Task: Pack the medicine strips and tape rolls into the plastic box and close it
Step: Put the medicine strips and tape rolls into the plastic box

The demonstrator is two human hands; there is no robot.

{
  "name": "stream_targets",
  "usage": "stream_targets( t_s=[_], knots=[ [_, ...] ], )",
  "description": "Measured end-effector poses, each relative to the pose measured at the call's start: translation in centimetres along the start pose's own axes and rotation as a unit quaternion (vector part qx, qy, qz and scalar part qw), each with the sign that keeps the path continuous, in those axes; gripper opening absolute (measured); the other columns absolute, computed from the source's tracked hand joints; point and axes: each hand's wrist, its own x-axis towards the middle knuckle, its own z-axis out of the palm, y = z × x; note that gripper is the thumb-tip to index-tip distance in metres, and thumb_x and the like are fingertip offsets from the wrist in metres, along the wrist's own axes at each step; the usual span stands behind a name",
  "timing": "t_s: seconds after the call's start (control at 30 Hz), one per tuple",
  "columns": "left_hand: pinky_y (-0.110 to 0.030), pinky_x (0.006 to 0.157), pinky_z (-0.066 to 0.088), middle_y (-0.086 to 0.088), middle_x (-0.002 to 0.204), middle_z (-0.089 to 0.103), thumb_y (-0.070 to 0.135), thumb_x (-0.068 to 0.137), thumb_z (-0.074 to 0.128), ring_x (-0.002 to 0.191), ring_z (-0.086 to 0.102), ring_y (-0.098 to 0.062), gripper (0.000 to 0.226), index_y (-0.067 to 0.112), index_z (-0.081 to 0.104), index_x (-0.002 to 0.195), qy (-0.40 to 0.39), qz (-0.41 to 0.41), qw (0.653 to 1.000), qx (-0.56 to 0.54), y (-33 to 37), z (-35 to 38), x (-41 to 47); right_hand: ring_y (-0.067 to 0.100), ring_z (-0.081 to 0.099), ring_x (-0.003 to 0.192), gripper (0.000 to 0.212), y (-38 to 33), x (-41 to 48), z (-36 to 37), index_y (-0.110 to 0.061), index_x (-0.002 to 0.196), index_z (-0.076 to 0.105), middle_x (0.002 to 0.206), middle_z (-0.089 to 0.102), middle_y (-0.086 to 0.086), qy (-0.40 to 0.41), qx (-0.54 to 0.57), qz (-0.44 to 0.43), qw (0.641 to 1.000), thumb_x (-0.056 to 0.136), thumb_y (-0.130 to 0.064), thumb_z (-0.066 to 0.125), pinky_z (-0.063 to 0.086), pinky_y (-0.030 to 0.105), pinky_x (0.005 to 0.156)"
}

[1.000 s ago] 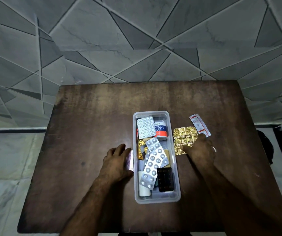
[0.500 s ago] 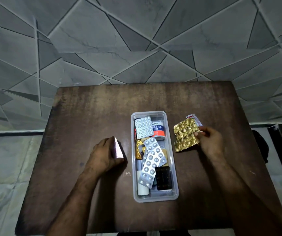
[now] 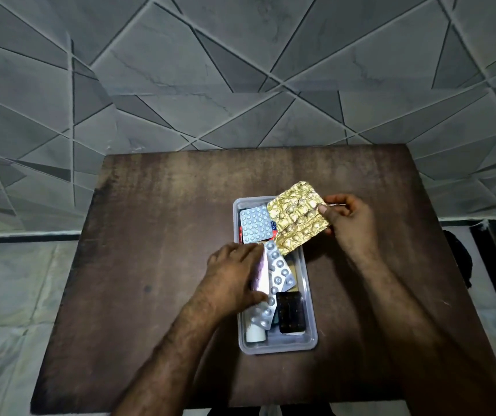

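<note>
The box [image 3: 309, 340] stands open near the middle of the tabletop [image 3: 150, 235], already holding several strips and a tape roll; no lid is in view.

At the left side of the box, the left hand [image 3: 234, 277] is closed around a pale pink strip [image 3: 261, 276] and lowers it over the left wall, its fingers lying on a long silver strip [image 3: 273, 283]. Behind it a square silver strip [image 3: 255, 226] leans on the tape roll [image 3: 272, 226], and a dark strip [image 3: 291, 313] lies flat at the near right.

On the right, the right hand [image 3: 345, 223] pinches a gold strip [image 3: 297, 217] by its right edge, with a second small strip behind the fingers that I cannot see clearly. The gold strip hangs tilted above the far part of the box.

To do this step well, I think the pink strip should go in flat along the wall. The gold strip is wide, so it is better to turn it lengthwise, lay it on top, and press it gently, otherwise the lid may not close.
</note>
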Motion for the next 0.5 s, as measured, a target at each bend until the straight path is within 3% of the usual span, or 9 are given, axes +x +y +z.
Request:
stream_targets(
  t_s=[0.07, 0.13, 0.23, 0.5],
  knots=[
    [-0.043, 0.114, 0.020, 0.009, 0.160, 0.022, 0.056, 0.074, 0.068, 0.144, 0.018, -0.024, 0.098, 0.028, 0.015, 0.152, -0.019, 0.001, 1.000, 0.011, 0.6, 0.7, -0.3, 0.010, 0.063, 0.061, 0.013, 0.4, -0.2, 1.1, -0.017, 0.090, 0.064, 0.074, 0.069, 0.002, -0.015, -0.022, 0.004, 1.000, 0.084, -0.006, 0.067, 0.050, 0.025, 0.051],
    [-0.045, 0.115, 0.016, 0.010, 0.161, 0.020, 0.055, 0.074, 0.068, 0.147, 0.012, -0.025, 0.098, 0.030, 0.015, 0.152, -0.030, 0.004, 0.999, 0.012, 0.8, 1.3, -0.5, 0.016, 0.064, 0.068, 0.014, 1.1, -0.3, 2.1, -0.020, 0.085, 0.064, 0.075, 0.069, 0.003, -0.029, -0.052, 0.008, 0.998, 0.082, -0.007, 0.069, 0.055, 0.033, 0.063],
    [-0.046, 0.115, 0.015, 0.009, 0.161, 0.019, 0.053, 0.074, 0.070, 0.147, 0.012, -0.025, 0.097, 0.035, 0.015, 0.151, -0.039, 0.001, 0.999, 0.003, 0.5, 1.8, -0.6, 0.022, 0.069, 0.080, 0.009, 2.0, -0.4, 3.3, -0.017, 0.091, 0.069, 0.084, 0.073, 0.005, -0.055, -0.106, 0.020, 0.993, 0.083, -0.013, 0.069, 0.055, 0.038, 0.079],
    [-0.038, 0.112, 0.028, 0.008, 0.156, 0.031, 0.047, 0.077, 0.069, 0.140, 0.031, -0.019, 0.078, 0.033, 0.034, 0.145, 0.040, -0.023, 0.997, -0.064, -1.2, 2.1, -0.5, 0.022, 0.066, 0.091, 0.017, 2.5, -0.6, 3.4, -0.016, 0.094, 0.075, 0.095, 0.073, 0.006, -0.084, -0.297, -0.095, 0.946, 0.085, -0.025, 0.065, 0.051, 0.035, 0.083]
  ],
)
